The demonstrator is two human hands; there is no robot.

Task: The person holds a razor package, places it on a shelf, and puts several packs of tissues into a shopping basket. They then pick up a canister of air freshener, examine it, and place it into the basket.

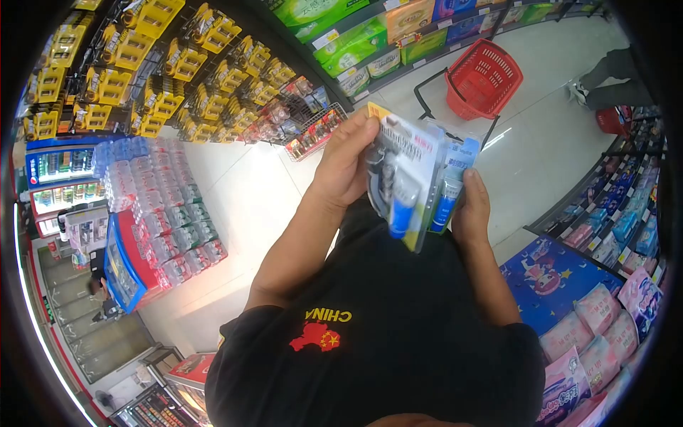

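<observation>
My left hand (346, 160) is closed on a blister pack (416, 153), thumb on its front near the top left. This pack has a white and yellow card, a dark shape inside that is blurred, and a small tube with a blue cap. My right hand (472, 206) is closed on the edge of a second, blue blister pack (455, 164), which also holds a small blue tube. The two packs are tilted side by side before my chest, the left one partly covering the right one.
A red shopping basket (484, 80) stands on the floor ahead. Yellow-carded packs (146, 107) hang on a rack at left, with stacked bottled drinks (167, 213) below. Tissue packs (356, 46) fill a shelf. Pink packs (594, 327) lie at right. A person's legs (615, 82) show far right.
</observation>
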